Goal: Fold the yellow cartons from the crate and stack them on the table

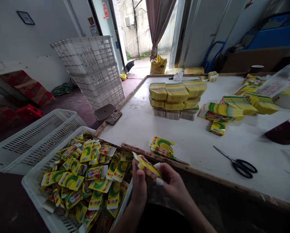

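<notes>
A small yellow and green carton (146, 166) is held between both hands just below the table's near edge. My left hand (138, 187) grips its left end, fingers closed round it. My right hand (170, 183), with white tape on the fingertips, pinches its right end. A thin pile of flat cartons (162, 147) lies on the white table (140, 123) just above my hands. To the left, a white plastic crate (35, 191) holds several folded cartons of the same print (86, 174).
Black scissors (239, 163) lie at the right of the table. Tall stacks of flat cartons (176, 98) stand mid-table, with more bundles (232, 110) to the right. An empty white crate (30, 139) and stacked crates (94, 68) are on the left. A phone (114, 117) rests at the table corner.
</notes>
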`<action>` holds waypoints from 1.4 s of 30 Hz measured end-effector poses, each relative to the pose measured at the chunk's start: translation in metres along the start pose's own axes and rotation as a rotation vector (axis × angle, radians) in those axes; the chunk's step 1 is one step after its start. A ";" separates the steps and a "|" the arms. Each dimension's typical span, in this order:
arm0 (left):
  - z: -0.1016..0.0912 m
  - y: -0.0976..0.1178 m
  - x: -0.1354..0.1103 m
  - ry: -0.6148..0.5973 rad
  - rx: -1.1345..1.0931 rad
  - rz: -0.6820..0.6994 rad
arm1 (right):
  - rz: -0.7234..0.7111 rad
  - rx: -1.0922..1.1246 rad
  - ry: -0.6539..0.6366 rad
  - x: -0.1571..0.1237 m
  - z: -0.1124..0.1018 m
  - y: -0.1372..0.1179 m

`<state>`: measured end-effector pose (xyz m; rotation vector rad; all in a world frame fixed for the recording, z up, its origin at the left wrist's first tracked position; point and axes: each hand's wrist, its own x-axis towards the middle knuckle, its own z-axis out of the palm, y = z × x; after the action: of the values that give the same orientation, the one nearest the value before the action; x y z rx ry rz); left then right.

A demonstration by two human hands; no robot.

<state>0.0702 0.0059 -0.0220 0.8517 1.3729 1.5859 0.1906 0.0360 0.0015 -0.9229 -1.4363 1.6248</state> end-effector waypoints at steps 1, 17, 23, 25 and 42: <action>0.000 -0.001 0.000 0.002 -0.078 0.005 | -0.012 -0.005 0.018 0.002 -0.007 -0.001; -0.019 0.045 0.007 -0.522 0.621 0.101 | -0.652 -0.818 0.165 -0.010 -0.024 -0.012; -0.002 0.025 -0.012 -0.427 0.679 0.255 | -0.078 -0.153 0.359 -0.005 -0.017 0.010; -0.001 0.020 -0.017 -0.429 0.659 0.305 | 0.039 0.009 0.231 -0.002 -0.014 0.009; -0.015 0.015 -0.005 -0.376 0.760 0.290 | -0.494 -0.593 0.054 -0.005 -0.030 0.033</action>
<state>0.0557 -0.0052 -0.0095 1.7670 1.6261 0.9908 0.2169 0.0420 -0.0342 -0.8201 -1.9635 0.8169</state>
